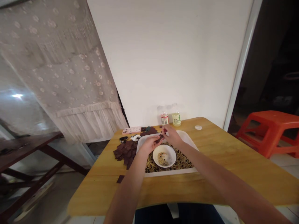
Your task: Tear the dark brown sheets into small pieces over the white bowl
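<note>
Both hands meet above the far half of a white tray [187,137] filled with mixed light and dark beans. My left hand [150,143] and my right hand [171,134] are closed together on a small dark brown piece [159,138], pinched between their fingers. Just below them a white bowl [164,156] sits on the beans, holding a few pale and dark beans. A pile of dark brown flat pieces [125,151] lies on the table left of the tray, and one stray piece [120,179] rests nearer me.
The wooden table [229,165] carries two small jars [170,119] by the white wall, a pink flat case [131,130], a white lid [198,127] and a small dark object [123,138]. An orange plastic stool [271,130] stands right; a dark wooden bench [30,146] and lace curtain left.
</note>
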Tool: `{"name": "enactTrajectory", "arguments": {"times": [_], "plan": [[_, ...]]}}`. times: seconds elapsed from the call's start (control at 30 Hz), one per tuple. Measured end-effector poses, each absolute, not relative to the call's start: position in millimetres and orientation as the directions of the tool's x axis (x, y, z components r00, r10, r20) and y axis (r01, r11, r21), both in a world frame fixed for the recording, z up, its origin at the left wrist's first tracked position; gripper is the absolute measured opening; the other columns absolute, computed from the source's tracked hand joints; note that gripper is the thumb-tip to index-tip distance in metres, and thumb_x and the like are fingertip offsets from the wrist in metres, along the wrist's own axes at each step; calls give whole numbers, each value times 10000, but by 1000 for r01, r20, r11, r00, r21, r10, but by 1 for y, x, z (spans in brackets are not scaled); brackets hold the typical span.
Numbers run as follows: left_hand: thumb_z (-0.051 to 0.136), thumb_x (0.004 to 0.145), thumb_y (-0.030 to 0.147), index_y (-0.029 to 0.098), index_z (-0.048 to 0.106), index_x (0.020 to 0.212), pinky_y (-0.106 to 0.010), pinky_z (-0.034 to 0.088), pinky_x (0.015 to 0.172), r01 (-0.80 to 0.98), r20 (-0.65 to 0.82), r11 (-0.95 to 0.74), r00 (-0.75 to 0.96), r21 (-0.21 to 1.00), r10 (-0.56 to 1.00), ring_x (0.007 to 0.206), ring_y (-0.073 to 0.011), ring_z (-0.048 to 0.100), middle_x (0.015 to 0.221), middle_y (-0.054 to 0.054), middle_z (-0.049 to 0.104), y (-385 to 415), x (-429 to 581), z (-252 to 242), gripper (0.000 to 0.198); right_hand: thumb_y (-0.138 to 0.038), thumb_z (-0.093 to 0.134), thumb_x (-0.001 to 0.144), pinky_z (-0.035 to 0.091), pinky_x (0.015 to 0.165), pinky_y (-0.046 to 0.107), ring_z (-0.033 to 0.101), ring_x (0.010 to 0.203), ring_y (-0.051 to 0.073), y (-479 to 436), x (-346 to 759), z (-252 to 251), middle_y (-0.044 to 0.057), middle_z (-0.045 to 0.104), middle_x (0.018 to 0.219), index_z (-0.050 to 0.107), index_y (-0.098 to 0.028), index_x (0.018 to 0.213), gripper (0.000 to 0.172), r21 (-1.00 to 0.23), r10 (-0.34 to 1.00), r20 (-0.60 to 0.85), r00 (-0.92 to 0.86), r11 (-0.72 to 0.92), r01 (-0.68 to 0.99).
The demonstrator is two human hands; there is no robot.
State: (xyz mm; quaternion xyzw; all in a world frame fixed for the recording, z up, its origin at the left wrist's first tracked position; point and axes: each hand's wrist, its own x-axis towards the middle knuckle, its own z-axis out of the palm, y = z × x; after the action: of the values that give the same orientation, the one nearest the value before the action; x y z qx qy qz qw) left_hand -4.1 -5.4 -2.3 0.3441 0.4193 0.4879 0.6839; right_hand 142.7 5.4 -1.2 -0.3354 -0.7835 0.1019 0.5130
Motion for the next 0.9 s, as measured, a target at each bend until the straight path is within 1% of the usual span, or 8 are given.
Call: {"name": "enactTrajectory", "arguments": {"times": [0.1, 0.23, 0.33, 0.4, 0.5, 0.63, 0.8, 0.9], "plan": [[548, 733, -4, 77, 646, 743, -236, 526, 723, -375, -264, 301, 149, 877, 953, 695, -137, 647, 721, -79, 674, -7, -4, 0, 128, -92, 426, 733, 349, 612, 251, 421, 660, 136, 6, 143, -1, 0, 431, 707, 370, -198, 702, 123, -475, 608, 735, -299, 777, 413], [562, 729, 3, 80, 648, 737, -247, 517, 755, -387, -249, 291, 155, 875, 956, 745, -150, 652, 778, -93, 681, -7, -5, 0, 116, -89, 429, 724, 328, 603, 254, 396, 652, 141, 5, 145, -1, -1, 406, 696, 327, -204, 675, 161, -459, 600, 757, -258, 770, 444], [579, 721, 12, 80, 648, 734, -261, 513, 771, -389, -228, 270, 151, 880, 962, 761, -158, 651, 789, -99, 682, -5, -6, -2, 98, -90, 425, 724, 320, 596, 254, 394, 655, 145, 4, 146, -1, 1, 402, 694, 321, -206, 672, 164, -444, 591, 750, -297, 782, 436], [581, 722, 18, 81, 652, 748, -265, 513, 770, -388, -213, 257, 154, 885, 965, 762, -160, 652, 792, -100, 683, -5, -6, -3, 98, -97, 422, 730, 316, 589, 253, 389, 648, 145, 4, 146, -1, 0, 397, 693, 313, -208, 666, 168, -447, 594, 748, -298, 781, 436], [566, 728, 13, 77, 657, 766, -261, 513, 766, -379, -210, 259, 168, 888, 963, 756, -159, 653, 794, -101, 685, -6, -6, -2, 118, -110, 429, 735, 312, 591, 256, 382, 646, 148, 5, 146, -2, -1, 388, 685, 296, -210, 657, 184, -456, 607, 754, -251, 758, 467], [553, 726, -3, 76, 653, 731, -253, 518, 757, -386, -220, 266, 159, 883, 962, 706, -141, 650, 751, -89, 683, -7, -5, -1, 127, -106, 411, 748, 318, 598, 255, 391, 661, 149, 6, 145, -2, 4, 396, 701, 305, -208, 660, 172, -432, 591, 741, -319, 783, 447], [568, 711, -2, 70, 657, 757, -264, 514, 780, -367, -229, 285, 190, 885, 955, 742, -157, 655, 784, -103, 686, -6, -5, -2, 123, -117, 421, 741, 319, 601, 257, 385, 653, 148, 7, 146, -2, 0, 385, 693, 290, -211, 656, 183, -466, 612, 754, -240, 755, 461], [565, 710, -2, 78, 657, 747, -258, 516, 772, -367, -223, 281, 194, 887, 955, 712, -145, 653, 757, -89, 685, -6, -4, -2, 127, -106, 420, 734, 312, 597, 253, 382, 647, 143, 8, 145, -2, -2, 388, 690, 291, -208, 653, 183, -452, 603, 742, -293, 773, 445]]}}
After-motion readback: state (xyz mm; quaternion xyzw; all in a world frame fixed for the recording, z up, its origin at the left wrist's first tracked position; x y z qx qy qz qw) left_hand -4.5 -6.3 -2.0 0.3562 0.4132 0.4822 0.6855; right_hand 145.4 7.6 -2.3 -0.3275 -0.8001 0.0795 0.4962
